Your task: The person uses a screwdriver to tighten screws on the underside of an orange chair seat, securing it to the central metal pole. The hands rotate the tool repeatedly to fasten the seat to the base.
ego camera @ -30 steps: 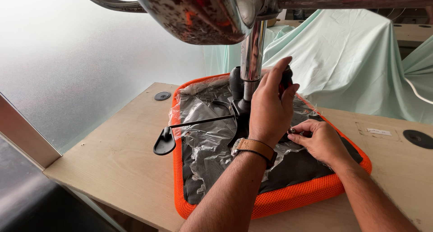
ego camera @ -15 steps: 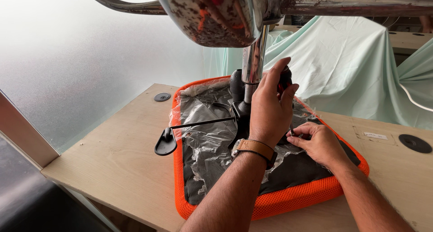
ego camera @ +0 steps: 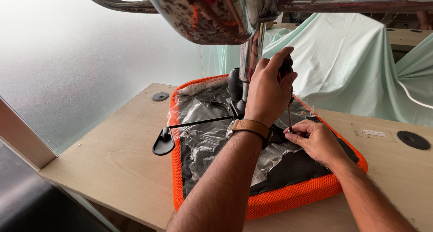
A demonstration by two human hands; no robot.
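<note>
Screwdriver (ego camera: 286, 85) stands upright over one upside-down orange chair seat (ego camera: 288, 198) lying on the wooden counter (ego camera: 112, 155). Left hand (ego camera: 268, 92) is wrapped tight around its dark handle, one brown strap on that wrist. Right hand (ego camera: 315, 139) pinches narrow at the shaft's tip, right on the black underside with its crinkled clear plastic wrap (ego camera: 203, 137). One black lever (ego camera: 180, 132) sticks out left. Two round black grommets (ego camera: 160, 96) sit in the counter, well apart. One chrome column (ego camera: 248, 56) rises overhead.
</note>
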